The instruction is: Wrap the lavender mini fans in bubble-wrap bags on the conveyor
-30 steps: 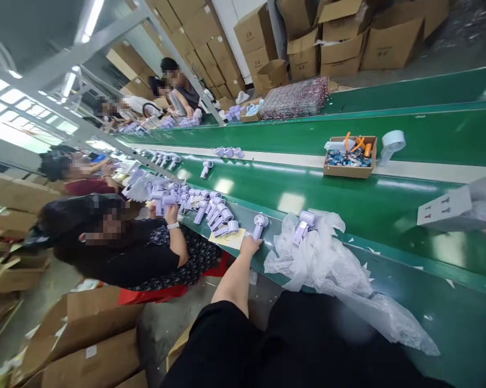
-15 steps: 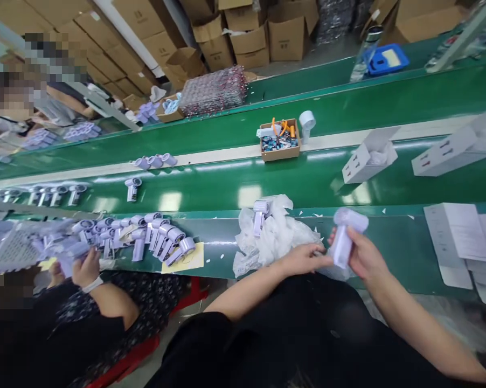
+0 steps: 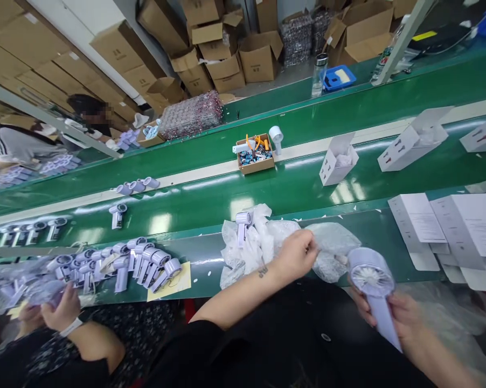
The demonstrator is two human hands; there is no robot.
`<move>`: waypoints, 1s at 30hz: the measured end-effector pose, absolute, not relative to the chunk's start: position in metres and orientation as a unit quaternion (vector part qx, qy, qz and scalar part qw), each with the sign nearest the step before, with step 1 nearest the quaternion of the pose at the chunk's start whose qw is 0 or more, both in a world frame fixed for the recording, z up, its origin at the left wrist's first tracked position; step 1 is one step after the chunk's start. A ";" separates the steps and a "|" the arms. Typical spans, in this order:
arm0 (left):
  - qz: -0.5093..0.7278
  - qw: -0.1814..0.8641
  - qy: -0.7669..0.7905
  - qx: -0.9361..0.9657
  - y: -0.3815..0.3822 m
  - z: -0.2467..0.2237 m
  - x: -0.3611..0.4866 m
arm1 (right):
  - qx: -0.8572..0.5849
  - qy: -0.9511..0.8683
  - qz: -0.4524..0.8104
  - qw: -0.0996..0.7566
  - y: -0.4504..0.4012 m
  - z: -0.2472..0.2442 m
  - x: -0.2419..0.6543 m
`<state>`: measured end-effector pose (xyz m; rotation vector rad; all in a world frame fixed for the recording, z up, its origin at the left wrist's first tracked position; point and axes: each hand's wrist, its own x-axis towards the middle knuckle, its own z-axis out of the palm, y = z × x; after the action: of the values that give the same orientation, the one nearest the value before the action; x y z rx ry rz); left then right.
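Observation:
My right hand [image 3: 404, 312] is wrapped around the handle of a lavender handheld fan [image 3: 372, 275], its round grille facing up toward me. My left hand [image 3: 300, 252] is closed, with the edge of a clear plastic bag [image 3: 334, 240] at its fingers; the exact grip is partly hidden. Just left of that hand lies a heap of translucent plastic bags [image 3: 255, 245]. Another lavender fan [image 3: 243, 226] rests on this heap.
Many lavender fans [image 3: 156, 258] are piled left, near a co-worker's hands [image 3: 65, 310]. White boxes [image 3: 340, 161] stand on the green conveyor [image 3: 194, 196]; flat open boxes [image 3: 421, 226] lie right. A small carton [image 3: 257, 164] of parts sits across the belt.
My right hand has brought the fan lower, nearer to me, turning its grille into view. My left hand has moved away from the fan and closed at the bag. The view has shifted right.

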<state>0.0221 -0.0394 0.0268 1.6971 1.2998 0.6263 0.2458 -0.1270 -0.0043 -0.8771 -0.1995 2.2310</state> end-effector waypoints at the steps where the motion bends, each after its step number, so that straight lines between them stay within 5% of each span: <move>1: 0.251 0.452 0.529 0.673 -0.045 0.027 0.025 | -0.319 -0.095 0.873 0.356 -0.123 -0.006 0.239; 6: 0.263 0.566 0.577 0.526 -0.057 0.002 0.035 | -0.354 -0.136 0.855 0.354 -0.099 -0.018 0.227; 16: 0.324 0.547 0.536 0.555 -0.046 -0.008 0.036 | -0.428 -0.190 0.828 0.308 -0.086 -0.010 0.233; 25: 0.382 0.228 0.374 0.814 -0.054 -0.009 0.039 | -0.507 -0.123 0.785 0.336 -0.094 -0.003 0.226; 30: 0.383 0.243 0.415 0.789 -0.038 -0.004 0.055 | -0.528 -0.130 0.764 0.348 -0.096 0.010 0.215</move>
<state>0.0550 -0.0384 -0.0043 2.1555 1.1344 1.0475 0.2151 -0.0963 0.0095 -1.3705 -0.3377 1.9800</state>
